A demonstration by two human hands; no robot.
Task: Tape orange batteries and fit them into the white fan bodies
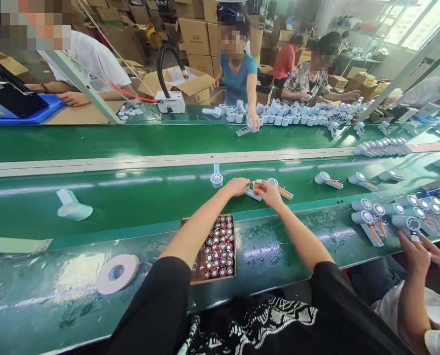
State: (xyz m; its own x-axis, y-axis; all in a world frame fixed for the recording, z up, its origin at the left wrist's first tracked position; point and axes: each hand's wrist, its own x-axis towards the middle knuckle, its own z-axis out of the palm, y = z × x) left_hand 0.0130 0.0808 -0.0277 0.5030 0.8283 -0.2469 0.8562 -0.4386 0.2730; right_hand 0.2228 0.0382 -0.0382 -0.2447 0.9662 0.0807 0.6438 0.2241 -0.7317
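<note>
Handling a wired white fan (252,194) — it seems — left hand (238,186), right hand (271,194)

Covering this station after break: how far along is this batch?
Done-looking: white handheld units with orange-striped handles lie along the belt to the right. In hand: the left hand and right hand are at one unit with an orange part. Left: the cardboard tray still holds many red-and-silver cylindrical cells.
</note>
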